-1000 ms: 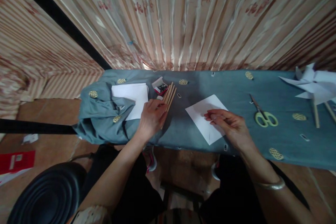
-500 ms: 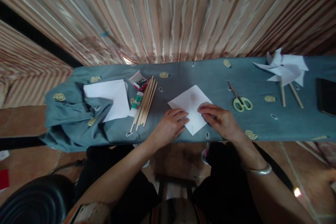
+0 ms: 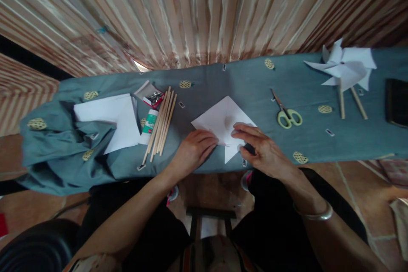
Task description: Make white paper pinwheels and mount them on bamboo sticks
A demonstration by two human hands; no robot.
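Observation:
A white square of paper lies on the cloth in front of me, turned with one corner away from me. A slit shows at its lower side, where a pointed flap hangs out toward the near edge. My left hand has its fingers closed on the paper's lower left edge. My right hand rests over the right side, fingertips on the paper and the thumb apart from them by the flap. Nothing shows between its fingers. Green-handled scissors lie beyond my right hand.
Left of the paper are wooden sticks, a glue stick, an open box of metal pins and stacked white paper. At the right lie paper pinwheels on sticks and a dark object. A curtain hangs behind.
The camera view has shifted. The lower flap now stands out from the paper's near side. My right thumb has moved away from its fingers; the left hand keeps to the left edge.

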